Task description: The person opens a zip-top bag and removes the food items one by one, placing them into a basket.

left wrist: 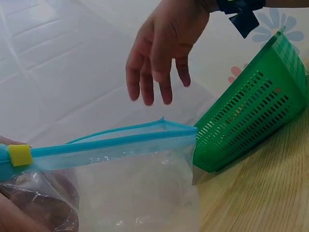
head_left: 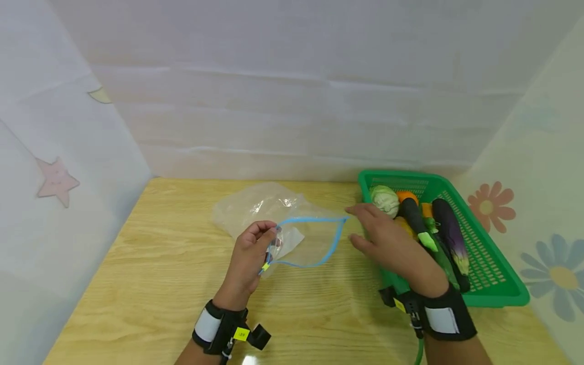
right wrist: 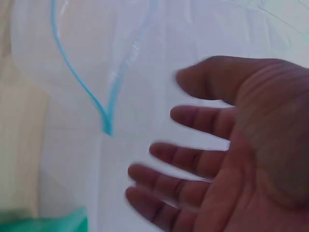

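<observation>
A clear plastic zip bag (head_left: 274, 213) with a blue zipper rim (head_left: 319, 238) lies on the wooden table, its mouth held open. My left hand (head_left: 253, 248) pinches the rim at the slider end, by a yellow tab (left wrist: 20, 155). The bag's blue rim (left wrist: 116, 140) stretches toward the basket; its far corner (right wrist: 107, 126) shows in the right wrist view. My right hand (head_left: 383, 233) hovers open with relaxed fingers between the bag's far corner and the green basket (head_left: 497, 274), holding nothing. The open palm (right wrist: 251, 154) fills the right wrist view.
The green basket (left wrist: 251, 116) at the right holds a cabbage (head_left: 385, 200), an orange (head_left: 407, 196), a dark cucumber (head_left: 417, 223) and a purple eggplant (head_left: 449, 230). White sheets with star and flower prints wall in the table (head_left: 155, 274).
</observation>
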A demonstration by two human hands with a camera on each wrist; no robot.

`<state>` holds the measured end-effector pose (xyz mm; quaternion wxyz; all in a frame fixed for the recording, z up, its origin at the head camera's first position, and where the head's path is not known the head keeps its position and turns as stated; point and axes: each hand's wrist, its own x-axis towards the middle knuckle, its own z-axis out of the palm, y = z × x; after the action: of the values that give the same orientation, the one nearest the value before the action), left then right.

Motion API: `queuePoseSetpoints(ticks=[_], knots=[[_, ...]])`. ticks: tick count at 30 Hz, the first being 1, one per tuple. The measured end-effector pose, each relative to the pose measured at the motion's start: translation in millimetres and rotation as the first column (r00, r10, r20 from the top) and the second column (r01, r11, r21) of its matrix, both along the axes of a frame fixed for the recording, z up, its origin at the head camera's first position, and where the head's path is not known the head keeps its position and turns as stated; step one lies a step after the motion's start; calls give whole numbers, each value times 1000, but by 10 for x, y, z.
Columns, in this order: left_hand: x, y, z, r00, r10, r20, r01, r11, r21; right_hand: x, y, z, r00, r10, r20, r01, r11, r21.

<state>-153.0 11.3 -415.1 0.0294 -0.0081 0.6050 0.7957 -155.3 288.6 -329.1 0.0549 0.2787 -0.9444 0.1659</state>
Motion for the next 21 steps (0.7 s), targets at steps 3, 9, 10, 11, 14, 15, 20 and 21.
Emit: queuePoseSetpoints(ticks=[3,9,10,11,14,15,20,21], knots=[[2,-51,2,999,-21,-31,20,999,-35,-31,-148,-214,1000,-7,1,7,998,70],[5,-407,13,976,-113,-188,37,929,-369,-34,-404,-690,988,22,-155,-14,999,52],[9,-488,20,964,-137,-227,14,882,-472,-24,-451,-751,984,32,-177,-25,999,39],[2,-560,22,948,-168,-269,-18,819,-573,-3,-494,-804,980,35,-195,-30,999,32],[-15,-727,30,881,-253,-401,-186,595,-782,71,-609,-908,973,43,-229,-38,999,29],[-24,-762,29,854,-275,-442,-247,533,-809,100,-641,-920,972,40,-233,-34,999,29],[-29,-843,19,789,-344,-510,-370,397,-840,180,-733,-918,984,33,-177,-28,999,33],[-12,-852,26,791,-365,-492,-346,396,-850,189,-733,-903,989,35,-146,-30,999,37]])
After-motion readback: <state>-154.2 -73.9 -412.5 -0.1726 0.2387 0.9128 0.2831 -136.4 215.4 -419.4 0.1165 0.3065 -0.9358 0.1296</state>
